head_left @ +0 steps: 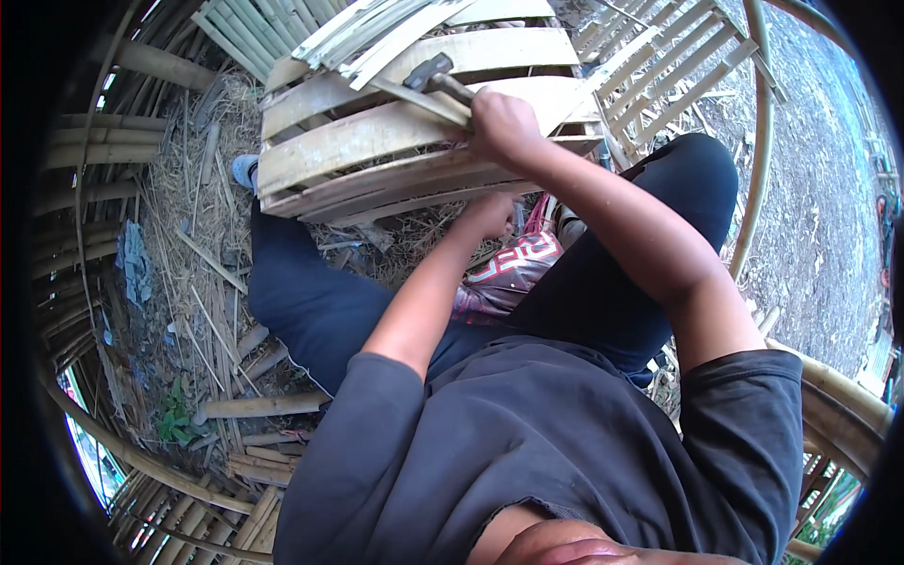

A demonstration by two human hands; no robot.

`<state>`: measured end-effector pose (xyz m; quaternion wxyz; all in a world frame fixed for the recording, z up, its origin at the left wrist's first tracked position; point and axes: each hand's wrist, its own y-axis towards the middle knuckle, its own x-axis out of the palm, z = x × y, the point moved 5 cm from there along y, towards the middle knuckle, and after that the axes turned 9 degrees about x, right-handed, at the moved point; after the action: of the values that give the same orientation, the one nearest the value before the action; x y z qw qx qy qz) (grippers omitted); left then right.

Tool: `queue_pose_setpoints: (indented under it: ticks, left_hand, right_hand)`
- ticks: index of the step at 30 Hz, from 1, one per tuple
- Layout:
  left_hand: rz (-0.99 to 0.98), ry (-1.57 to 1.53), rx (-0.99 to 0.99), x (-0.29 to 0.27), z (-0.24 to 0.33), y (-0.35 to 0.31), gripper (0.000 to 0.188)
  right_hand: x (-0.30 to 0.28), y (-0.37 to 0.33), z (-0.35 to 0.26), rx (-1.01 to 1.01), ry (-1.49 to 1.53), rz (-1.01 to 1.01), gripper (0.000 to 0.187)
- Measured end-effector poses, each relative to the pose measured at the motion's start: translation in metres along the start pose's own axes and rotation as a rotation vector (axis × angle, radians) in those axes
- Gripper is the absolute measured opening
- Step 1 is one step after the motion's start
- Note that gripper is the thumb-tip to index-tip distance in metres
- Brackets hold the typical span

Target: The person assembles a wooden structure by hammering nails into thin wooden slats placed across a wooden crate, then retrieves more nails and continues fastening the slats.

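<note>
My right hand grips the wooden handle of a hammer, whose dark metal head rests over the slats of a bamboo panel lying across my legs. Below the panel's near edge, my left hand is closed beside a red and white patterned bag between my thighs. What the left fingers hold is hidden. A bundle of thin bamboo strips lies on the panel's far end.
Straw and split bamboo pieces litter the ground at left. A second slatted bamboo frame lies at the upper right. Curved bamboo poles ring the spot, with bare dirt to the right.
</note>
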<state>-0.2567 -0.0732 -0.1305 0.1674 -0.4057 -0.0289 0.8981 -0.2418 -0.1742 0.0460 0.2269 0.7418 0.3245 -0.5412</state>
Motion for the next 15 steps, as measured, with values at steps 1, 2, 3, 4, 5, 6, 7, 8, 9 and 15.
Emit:
queue_pose_setpoints:
  ticks: [1, 2, 3, 4, 5, 6, 7, 8, 9, 15]
  left_hand:
    - [-0.184, 0.039, -0.12, 0.009, -0.001, 0.007, 0.04]
    - [-0.19, 0.039, -0.111, 0.017, -0.006, 0.012, 0.04]
    - [-0.265, 0.129, -0.1, 0.031, -0.014, 0.015, 0.043]
    - [-0.339, 0.219, -0.089, 0.044, -0.024, 0.018, 0.045]
    - [-0.348, 0.217, -0.084, 0.05, -0.027, 0.021, 0.045]
    - [-0.317, 0.149, -0.176, 0.053, -0.035, 0.022, 0.042]
    - [-0.285, 0.082, -0.268, 0.056, -0.044, 0.022, 0.039]
    - [-0.3, 0.08, -0.266, 0.06, -0.048, 0.018, 0.039]
    - [-0.213, -0.082, -0.31, 0.055, -0.05, 0.012, 0.035]
    - [-0.066, 0.102, 0.139, 0.039, -0.075, -0.042, 0.03]
  right_hand:
    - [0.007, -0.004, 0.004, 0.009, 0.025, 0.038, 0.046]
    - [0.01, -0.008, 0.003, 0.013, 0.048, 0.076, 0.046]
    - [0.013, -0.011, 0.003, 0.011, 0.064, 0.084, 0.047]
    - [0.016, -0.009, 0.003, 0.015, 0.063, 0.084, 0.047]
    - [0.017, -0.008, 0.004, 0.024, 0.069, 0.082, 0.047]
    - [0.019, -0.006, 0.005, 0.031, 0.075, 0.08, 0.048]
    - [0.021, -0.005, 0.008, 0.048, 0.092, 0.046, 0.05]
    - [0.02, -0.005, 0.01, 0.061, 0.098, 0.04, 0.05]
    - [0.019, -0.006, 0.011, 0.038, 0.103, 0.047, 0.05]
    - [0.022, -0.005, 0.008, 0.021, 0.128, 0.059, 0.05]
